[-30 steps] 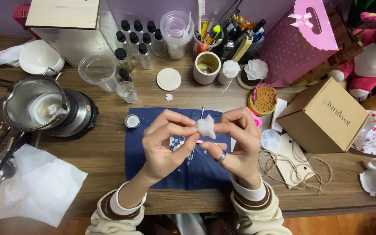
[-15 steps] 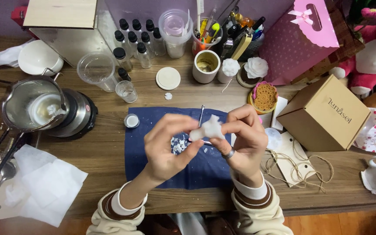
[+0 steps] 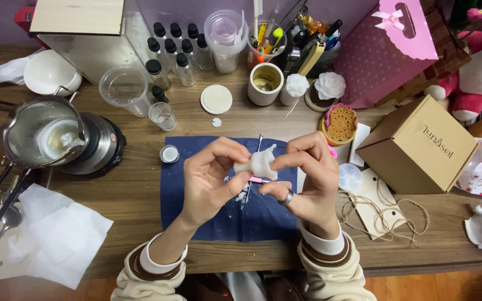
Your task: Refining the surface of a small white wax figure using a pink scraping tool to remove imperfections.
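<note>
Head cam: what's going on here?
A person holds a small white wax shape between both hands, left hand and right hand, above a dark blue cloth on the wooden table. White crumbs lie on the cloth. A metal pot sits at left and a cardboard box at right.

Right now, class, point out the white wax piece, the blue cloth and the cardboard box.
wax piece (image 3: 260, 163), head view, its middle.
blue cloth (image 3: 263, 214), head view, bare lower part.
cardboard box (image 3: 430, 146), head view, top flap.

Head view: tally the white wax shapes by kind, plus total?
White moulded wax piece, pinched between left hand and right hand: 1
White flower-shaped candles: 2
Tiny white wax flower: 1
Total: 4
</note>
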